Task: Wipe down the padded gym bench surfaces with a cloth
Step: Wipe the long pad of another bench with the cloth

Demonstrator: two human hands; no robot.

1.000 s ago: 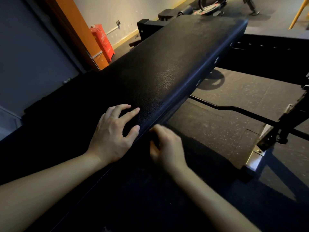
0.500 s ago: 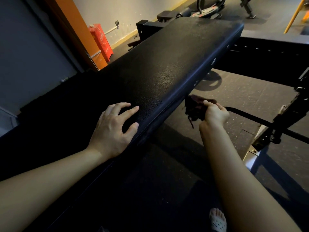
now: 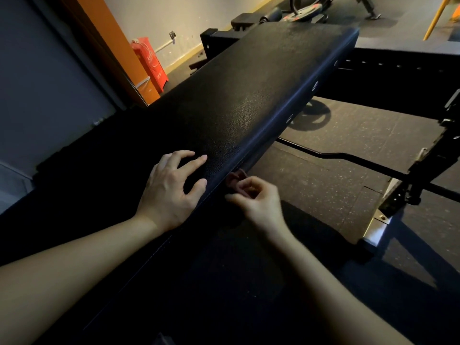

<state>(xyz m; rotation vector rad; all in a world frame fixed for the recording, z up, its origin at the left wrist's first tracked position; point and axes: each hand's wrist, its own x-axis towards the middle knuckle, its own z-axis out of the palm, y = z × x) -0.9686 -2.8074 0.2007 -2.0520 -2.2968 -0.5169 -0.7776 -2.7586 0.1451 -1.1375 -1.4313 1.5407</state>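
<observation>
In right hand point(image 3: 257, 201), cloth point(image 3: 235, 181) beside bench point(image 3: 249, 95)

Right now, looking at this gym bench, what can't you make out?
Head view only:
cloth: mostly hidden inside the right hand, and blurred; shape unclear.
bench pad: near end, on this side of the left hand, lost in deep shadow.
red box: lettering too small to read.
weight plate: partly hidden behind the pad's edge.

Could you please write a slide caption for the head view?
Left hand rests on the bench pad while right hand holds a cloth at its side edge.
</observation>
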